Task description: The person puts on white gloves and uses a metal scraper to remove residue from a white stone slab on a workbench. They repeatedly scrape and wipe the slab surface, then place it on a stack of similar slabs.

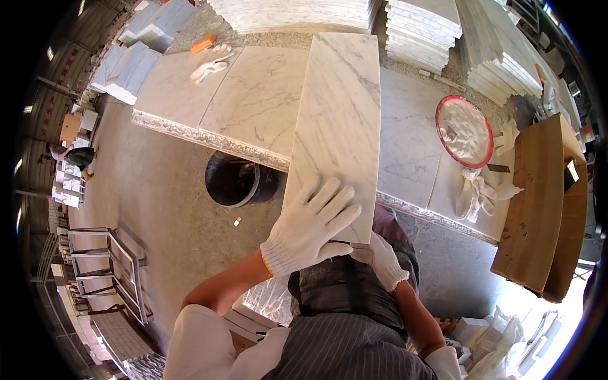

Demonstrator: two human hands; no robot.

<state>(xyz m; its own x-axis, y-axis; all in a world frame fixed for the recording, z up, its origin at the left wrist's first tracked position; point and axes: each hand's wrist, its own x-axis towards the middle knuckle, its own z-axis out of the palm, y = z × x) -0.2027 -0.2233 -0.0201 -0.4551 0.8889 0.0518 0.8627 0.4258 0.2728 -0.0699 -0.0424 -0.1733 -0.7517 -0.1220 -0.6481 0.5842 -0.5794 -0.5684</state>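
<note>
Bench [253, 95]: running beneath the slab [342, 107]
Slab: lying across the bench, jutting past its near edge
Left hand [310, 220]: resting open, fingers spread, on the slab's near end
Right hand [384, 258]: sitting at the near corner, partly hidden; cannot tell whether gripping

I see a smooth, veined stone slab [342, 114], ribbed, matt knit-cloth gloves [309, 223] at its near end, a plastic-looking bucket [267, 185] left of it, and a matt cardboard box [529, 212] well to its right.
</note>
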